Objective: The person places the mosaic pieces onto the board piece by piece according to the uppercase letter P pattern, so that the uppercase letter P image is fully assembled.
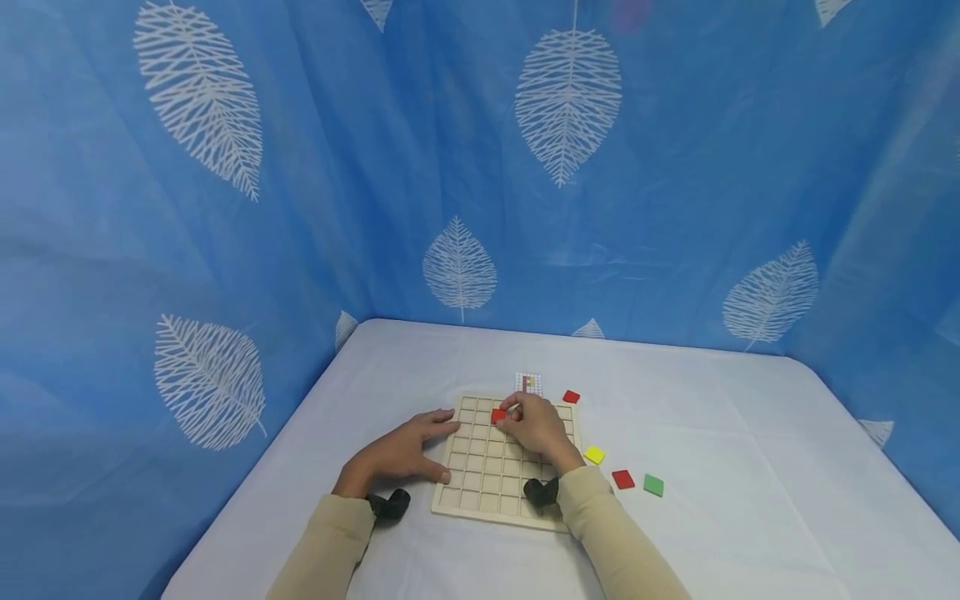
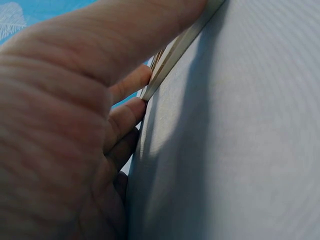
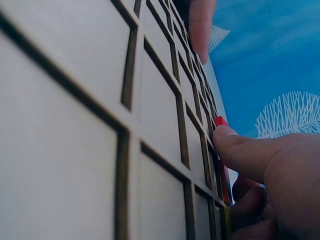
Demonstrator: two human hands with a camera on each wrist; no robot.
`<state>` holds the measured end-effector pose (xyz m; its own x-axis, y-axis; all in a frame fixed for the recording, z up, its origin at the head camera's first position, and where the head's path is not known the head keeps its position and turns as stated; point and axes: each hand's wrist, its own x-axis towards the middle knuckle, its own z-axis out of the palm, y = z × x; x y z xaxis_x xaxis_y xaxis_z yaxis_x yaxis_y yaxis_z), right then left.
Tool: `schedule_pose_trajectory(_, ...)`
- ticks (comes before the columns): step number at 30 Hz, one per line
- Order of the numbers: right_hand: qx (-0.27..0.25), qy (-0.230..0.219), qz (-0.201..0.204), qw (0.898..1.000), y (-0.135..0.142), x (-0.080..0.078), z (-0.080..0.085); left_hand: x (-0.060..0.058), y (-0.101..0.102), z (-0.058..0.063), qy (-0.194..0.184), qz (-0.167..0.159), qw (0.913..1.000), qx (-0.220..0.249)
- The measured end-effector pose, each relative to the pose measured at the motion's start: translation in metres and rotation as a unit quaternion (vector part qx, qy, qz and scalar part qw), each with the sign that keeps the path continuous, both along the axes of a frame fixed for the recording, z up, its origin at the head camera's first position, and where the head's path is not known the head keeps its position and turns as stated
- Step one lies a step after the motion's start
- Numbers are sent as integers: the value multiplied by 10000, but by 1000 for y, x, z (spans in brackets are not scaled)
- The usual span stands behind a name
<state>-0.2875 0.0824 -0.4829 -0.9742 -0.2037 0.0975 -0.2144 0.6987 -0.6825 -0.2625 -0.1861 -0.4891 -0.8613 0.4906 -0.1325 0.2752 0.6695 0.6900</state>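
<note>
A square wooden grid board [image 1: 480, 467] with raised dividers lies on the white table. My right hand [image 1: 536, 425] reaches over its far part and pinches a red square tile [image 1: 498, 415] between thumb and fingers. The right wrist view shows this red tile [image 3: 220, 121] at the thumb tip, close over the grid. Another red piece [image 3: 223, 182] and a yellow piece [image 3: 227, 220] show beside the curled fingers there. My left hand [image 1: 401, 450] rests at the board's left edge, thumb and fingers spread along it. In the left wrist view, fingertips touch the board's side [image 2: 167, 67].
A small printed card [image 1: 528, 382] with a coloured grid pattern lies just behind the board. Loose tiles lie on the right: red [image 1: 572, 397], yellow [image 1: 594, 454], red [image 1: 622, 479] and green [image 1: 654, 485]. A blue leaf-patterned curtain [image 1: 495, 167] stands behind the table [image 1: 750, 467].
</note>
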Motion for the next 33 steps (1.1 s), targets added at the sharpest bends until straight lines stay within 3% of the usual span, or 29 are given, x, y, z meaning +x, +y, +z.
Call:
schedule_pose_trajectory(20, 235, 30, -129, 9996, 0, -1, 1, -3, 5, 2, 17, 28, 10000, -47)
schedule_pose_trajectory(33, 194, 71, -2, 9998, -1, -1, -3, -1, 1, 2, -3, 9, 10000, -5)
